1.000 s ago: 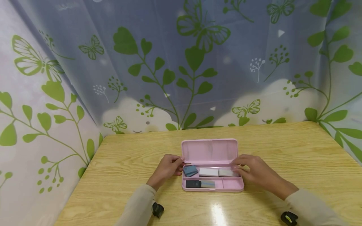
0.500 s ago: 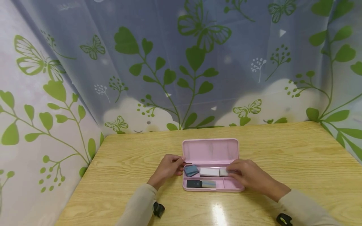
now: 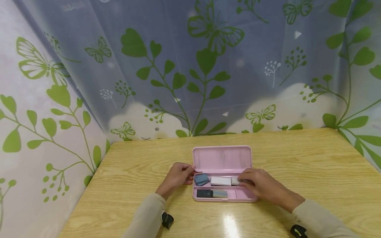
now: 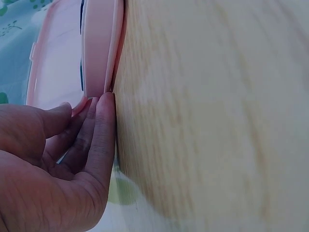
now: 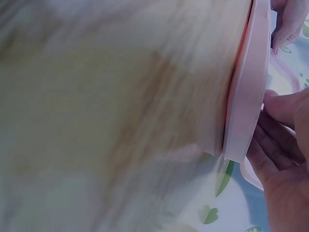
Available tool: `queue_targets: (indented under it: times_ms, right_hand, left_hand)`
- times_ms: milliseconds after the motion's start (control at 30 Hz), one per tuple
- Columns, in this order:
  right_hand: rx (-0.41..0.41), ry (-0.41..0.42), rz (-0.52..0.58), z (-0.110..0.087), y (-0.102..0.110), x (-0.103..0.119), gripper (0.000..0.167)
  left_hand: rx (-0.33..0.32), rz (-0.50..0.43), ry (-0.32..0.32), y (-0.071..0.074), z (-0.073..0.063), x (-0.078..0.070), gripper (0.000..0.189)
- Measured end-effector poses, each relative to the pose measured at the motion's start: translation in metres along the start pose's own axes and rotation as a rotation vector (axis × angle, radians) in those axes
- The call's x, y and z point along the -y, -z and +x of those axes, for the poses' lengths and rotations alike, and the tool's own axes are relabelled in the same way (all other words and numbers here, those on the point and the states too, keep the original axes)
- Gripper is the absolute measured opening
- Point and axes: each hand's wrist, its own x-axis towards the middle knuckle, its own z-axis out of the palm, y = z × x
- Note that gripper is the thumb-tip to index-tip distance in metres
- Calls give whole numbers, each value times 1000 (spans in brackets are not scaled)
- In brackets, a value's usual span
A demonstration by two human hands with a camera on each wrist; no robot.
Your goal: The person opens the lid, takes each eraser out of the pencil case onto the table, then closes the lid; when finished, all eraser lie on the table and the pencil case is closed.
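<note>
Your left hand (image 3: 177, 176), thumb and fingers nearly closed, pinched the left end of the open pink plastic case (image 3: 243, 194) near its hinge, on the yellow wood-grain table (image 3: 285, 152). That hold probably needed to be steady but light, lest the case slide. Your right hand (image 3: 263, 183), fingers curled, gripped the pale grey-white block (image 3: 235, 181) in the rear compartment; a level pinch likely suited it, avoiding the white rectangular block (image 3: 221, 181) just left.
</note>
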Motion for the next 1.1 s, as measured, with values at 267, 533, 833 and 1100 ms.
queue_targets:
  times_ms: [267, 533, 833, 1100]
  right_hand:
    - [13, -18, -26, 3, 7, 4, 17]
    - [15, -86, -18, 2, 24, 6, 22]
    - [-51, -81, -2, -8, 38, -1, 24]
    - [-83, -98, -82, -20, 50, -11, 25]
  left_hand:
    - [2, -5, -9, 0, 0, 1, 28]
    - [-3, -3, -23, 0, -2, 1, 29]
    - [1, -2, -24, 0, -2, 0, 29]
    - [-3, -1, -21, 0, -1, 0, 29]
